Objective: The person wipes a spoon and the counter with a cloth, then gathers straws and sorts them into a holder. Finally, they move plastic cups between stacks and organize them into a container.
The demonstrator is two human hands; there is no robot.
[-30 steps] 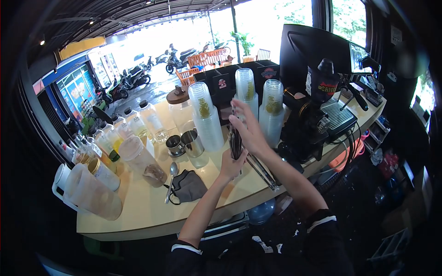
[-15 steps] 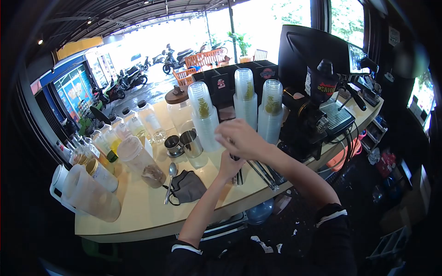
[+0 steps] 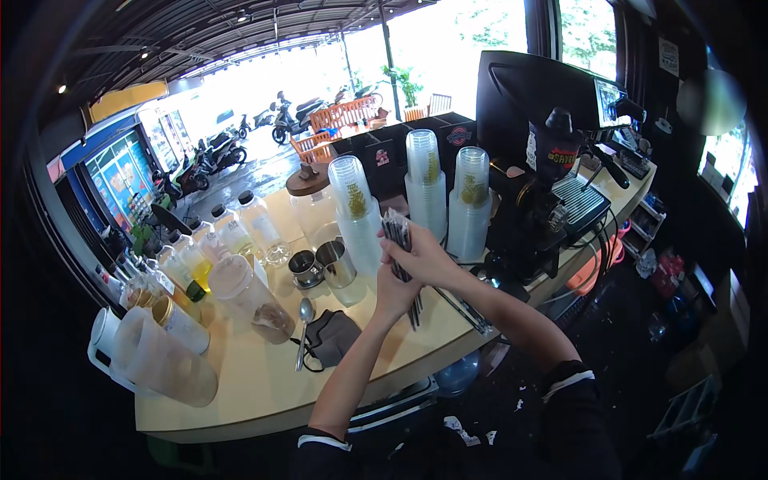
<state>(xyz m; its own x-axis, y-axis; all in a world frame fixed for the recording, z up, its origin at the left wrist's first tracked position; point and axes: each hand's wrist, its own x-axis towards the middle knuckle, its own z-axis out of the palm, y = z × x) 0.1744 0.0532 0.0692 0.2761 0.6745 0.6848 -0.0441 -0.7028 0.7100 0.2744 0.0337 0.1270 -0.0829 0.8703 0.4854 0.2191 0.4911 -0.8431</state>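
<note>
A bundle of thin black straws (image 3: pixel 395 230), seemingly in clear wrappers, stands nearly upright in both my hands over the counter. My right hand (image 3: pixel 424 258) is closed round its upper part. Just below, my left hand (image 3: pixel 394 293) wraps the lower part, and dark ends stick out beneath it. Several more straws (image 3: pixel 464 310) lie on the counter right of my hands. Behind the hands stand three stacks of clear plastic cups: a left stack (image 3: pixel 358 228), a middle stack (image 3: pixel 425 188) and a right stack (image 3: pixel 470 208).
Left of my hands are a metal cup (image 3: pixel 336 266), a spoon (image 3: pixel 303 332) and a dark grey face mask (image 3: pixel 333 338). Plastic pitchers (image 3: pixel 164 356), a container with brown powder (image 3: pixel 252 296) and bottles (image 3: pixel 260 220) fill the left side. A coffee grinder (image 3: pixel 544 208) stands at right.
My right hand has come down and closed on the straws, which now rise above my fingers. The view has shifted slightly.
</note>
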